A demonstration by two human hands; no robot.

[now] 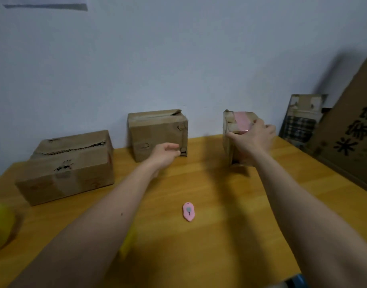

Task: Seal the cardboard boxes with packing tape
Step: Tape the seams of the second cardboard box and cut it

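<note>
The right box (233,140) is gripped at its top edge by the outstretched right hand (252,136), thumb and fingers curled round it. The left hand (165,153) is held loosely curled, empty, just before the middle box (155,136).

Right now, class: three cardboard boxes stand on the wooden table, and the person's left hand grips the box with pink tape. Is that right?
Not quite. The head view shows the right hand gripping the box with pink tape; the left hand holds nothing, near the middle box.

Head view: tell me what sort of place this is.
Probably a small makeshift packing corner in a plain room: three worn brown cardboard boxes on a yellow wooden table against a bare wall, with flattened printed cardboard sheets leaning at right.
</note>
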